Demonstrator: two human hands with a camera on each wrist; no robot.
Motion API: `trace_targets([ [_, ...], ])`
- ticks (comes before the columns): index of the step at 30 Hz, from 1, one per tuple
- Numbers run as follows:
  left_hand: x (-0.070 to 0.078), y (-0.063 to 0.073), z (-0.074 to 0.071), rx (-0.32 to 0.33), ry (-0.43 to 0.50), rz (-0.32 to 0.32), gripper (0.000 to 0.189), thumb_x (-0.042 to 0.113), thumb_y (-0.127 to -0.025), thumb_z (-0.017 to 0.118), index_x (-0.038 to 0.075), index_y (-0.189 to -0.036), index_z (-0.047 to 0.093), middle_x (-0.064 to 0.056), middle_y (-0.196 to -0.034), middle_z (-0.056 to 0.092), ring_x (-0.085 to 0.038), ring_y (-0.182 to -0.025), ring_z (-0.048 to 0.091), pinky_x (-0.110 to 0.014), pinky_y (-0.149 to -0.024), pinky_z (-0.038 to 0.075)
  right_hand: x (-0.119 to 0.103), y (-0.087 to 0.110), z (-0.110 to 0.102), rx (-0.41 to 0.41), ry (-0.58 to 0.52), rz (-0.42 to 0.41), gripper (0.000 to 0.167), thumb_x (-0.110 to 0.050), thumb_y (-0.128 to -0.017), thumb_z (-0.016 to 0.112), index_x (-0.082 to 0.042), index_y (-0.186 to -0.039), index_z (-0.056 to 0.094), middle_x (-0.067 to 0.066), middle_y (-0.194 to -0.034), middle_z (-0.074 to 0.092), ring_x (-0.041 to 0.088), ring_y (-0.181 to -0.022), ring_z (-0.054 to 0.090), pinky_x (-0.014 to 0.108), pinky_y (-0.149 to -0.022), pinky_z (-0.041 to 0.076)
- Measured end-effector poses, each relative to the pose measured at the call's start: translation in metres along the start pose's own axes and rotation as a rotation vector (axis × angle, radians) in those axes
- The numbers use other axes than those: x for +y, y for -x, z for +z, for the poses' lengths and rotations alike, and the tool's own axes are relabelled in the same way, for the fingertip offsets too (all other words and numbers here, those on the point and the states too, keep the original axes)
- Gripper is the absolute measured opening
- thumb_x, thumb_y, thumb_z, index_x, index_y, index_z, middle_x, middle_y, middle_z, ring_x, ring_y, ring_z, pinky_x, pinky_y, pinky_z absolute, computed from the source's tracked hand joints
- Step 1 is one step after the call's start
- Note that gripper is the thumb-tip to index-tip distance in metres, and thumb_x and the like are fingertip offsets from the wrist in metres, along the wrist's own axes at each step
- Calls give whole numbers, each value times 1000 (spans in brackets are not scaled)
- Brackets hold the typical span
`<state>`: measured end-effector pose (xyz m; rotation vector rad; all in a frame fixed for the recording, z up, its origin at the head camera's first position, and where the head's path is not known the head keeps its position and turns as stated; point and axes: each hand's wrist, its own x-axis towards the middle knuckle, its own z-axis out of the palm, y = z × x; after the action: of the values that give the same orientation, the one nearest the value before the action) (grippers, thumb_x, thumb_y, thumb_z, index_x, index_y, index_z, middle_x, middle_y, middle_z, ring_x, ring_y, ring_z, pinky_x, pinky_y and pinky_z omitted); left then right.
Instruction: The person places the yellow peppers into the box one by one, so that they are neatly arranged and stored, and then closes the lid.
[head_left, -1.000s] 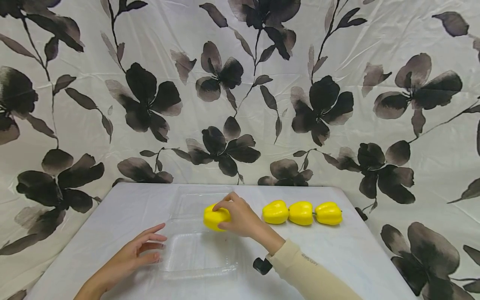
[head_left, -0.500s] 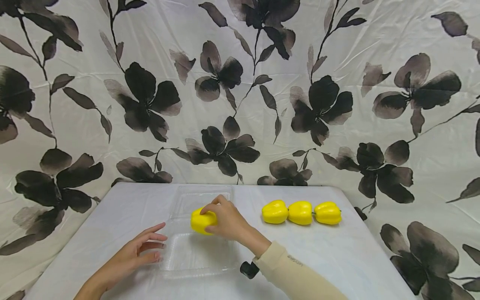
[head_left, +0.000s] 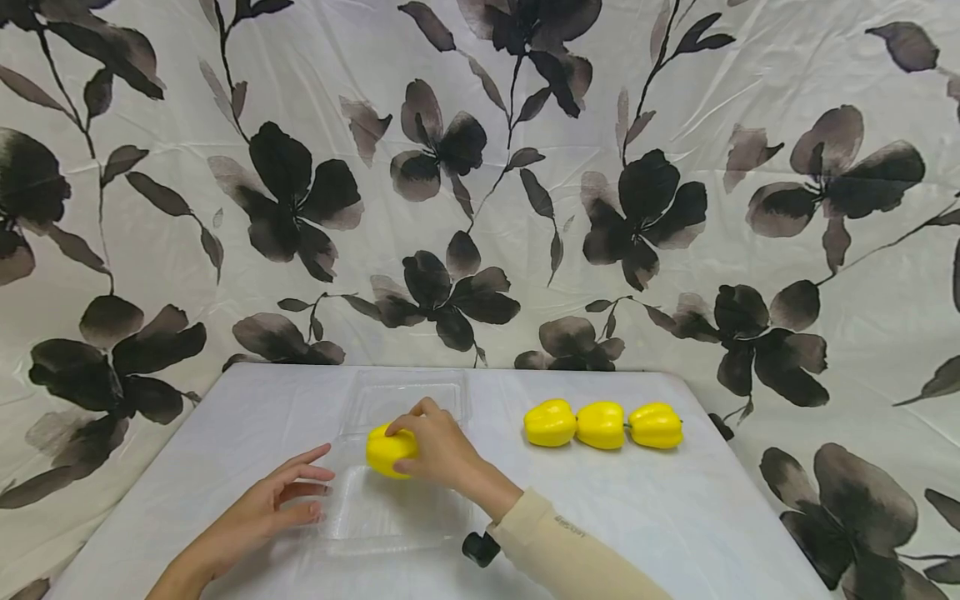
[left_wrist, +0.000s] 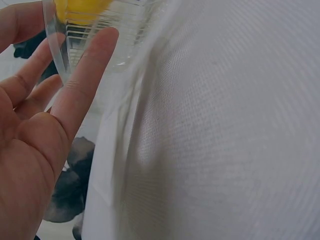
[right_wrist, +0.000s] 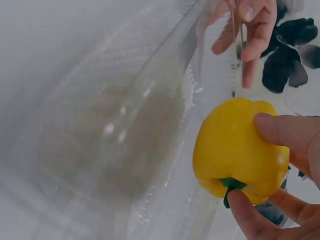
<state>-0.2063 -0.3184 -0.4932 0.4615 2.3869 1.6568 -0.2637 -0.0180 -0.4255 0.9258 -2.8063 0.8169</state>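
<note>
Right hand [head_left: 442,457] pinches yellow pepper [head_left: 385,451] above clear box [head_left: 397,527], digits at both ends, likely for steadiness. Left hand [head_left: 258,510] at box's side, fingers spread, perhaps to brace it; contact unclear.

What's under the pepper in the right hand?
Under the pepper is a clear container, its near half in sight. The pepper and right hand hide part of the container's middle.

Cream sleeve [head_left: 561,557] with, perhaps, lettering [head_left: 570,527]
</note>
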Motion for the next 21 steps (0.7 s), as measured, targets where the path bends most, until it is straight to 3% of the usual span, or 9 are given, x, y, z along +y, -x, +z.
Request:
trace_targets([
  [15,-1,0,-1,0,-6,3,44,16,-100,75,1,-139,62,-20,-175,18,-15,-127,64,-22,-95,57,-7,-1,18,-11,-34,44,37,-22,-87,89,-22,-123,78,3,-122,59,18,-103,54,25,-90,49],
  [21,0,-1,-1,-7,-4,4,45,16,-100,75,1,-139,61,-21,-176,17,-8,-124,64,-23,-94,57,-5,-3,28,-5,-48,44,37,-25,-86,90,-24,-122,79,1,-121,58,16,-104,52,23,-89,48],
])
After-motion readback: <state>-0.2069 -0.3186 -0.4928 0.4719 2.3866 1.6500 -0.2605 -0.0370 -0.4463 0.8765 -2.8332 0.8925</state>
